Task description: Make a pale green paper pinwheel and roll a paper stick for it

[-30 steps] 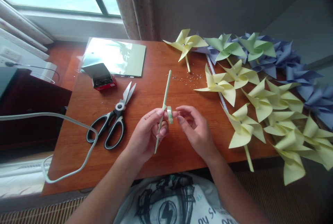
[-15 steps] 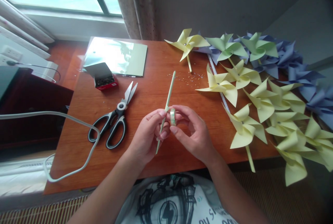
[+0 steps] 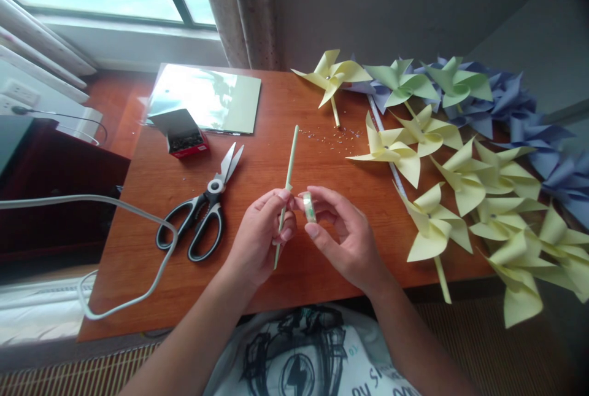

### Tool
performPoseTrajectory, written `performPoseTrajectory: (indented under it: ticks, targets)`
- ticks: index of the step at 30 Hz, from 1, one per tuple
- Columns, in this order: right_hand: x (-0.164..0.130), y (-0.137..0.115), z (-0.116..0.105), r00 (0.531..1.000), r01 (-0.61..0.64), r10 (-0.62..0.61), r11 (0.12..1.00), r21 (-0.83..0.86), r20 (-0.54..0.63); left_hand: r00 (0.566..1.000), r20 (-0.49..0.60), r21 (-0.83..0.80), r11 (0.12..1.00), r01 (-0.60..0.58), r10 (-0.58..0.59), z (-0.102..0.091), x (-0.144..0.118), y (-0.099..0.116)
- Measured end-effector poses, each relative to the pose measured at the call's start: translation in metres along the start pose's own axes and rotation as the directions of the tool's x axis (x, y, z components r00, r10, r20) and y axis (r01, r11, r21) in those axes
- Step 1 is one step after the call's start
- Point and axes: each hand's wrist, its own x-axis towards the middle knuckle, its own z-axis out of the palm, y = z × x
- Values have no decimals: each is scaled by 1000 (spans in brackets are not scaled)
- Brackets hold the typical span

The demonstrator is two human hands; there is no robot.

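Observation:
My left hand (image 3: 264,230) is closed around a thin pale green rolled paper stick (image 3: 291,158), held nearly upright with its top tilted slightly right. Between the fingers of my right hand (image 3: 346,237) is a small roll of clear tape (image 3: 310,207), close beside the stick. Whether a strip of tape runs from the roll to the stick, I cannot tell. Black-handled scissors (image 3: 209,205) lie partly spread on the table to the left of my hands.
On the wooden table (image 3: 151,193) stand a small open red box (image 3: 186,144) and a pack of shiny sheets (image 3: 239,101). Yellow pinwheels (image 3: 432,224), green pinwheels (image 3: 400,83) and blue pinwheels (image 3: 510,98) cover the right side. Tiny beads (image 3: 338,138) are scattered mid-table. A white cable (image 3: 156,273) crosses the left edge.
The stick in my left hand has shifted a little left and stands more upright. A wider gap shows between it and the tape roll, which has turned slightly in my right hand.

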Motion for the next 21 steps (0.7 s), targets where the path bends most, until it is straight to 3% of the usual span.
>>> performPoseTrajectory:
  ticks: [6, 16, 21]
  targets:
    - [-2, -3, -2, 1000, -18, 19, 999, 49, -17, 994, -45, 29, 995, -96, 97, 3, -2, 0]
    - [2, -7, -13, 999, -41, 40, 986, 160, 11, 999, 0, 58, 998, 33, -33, 9, -6, 2]
    - [3, -9, -9, 998, -22, 31, 986, 165, -51, 996, 53, 77, 995, 61, -65, 10, -5, 1]
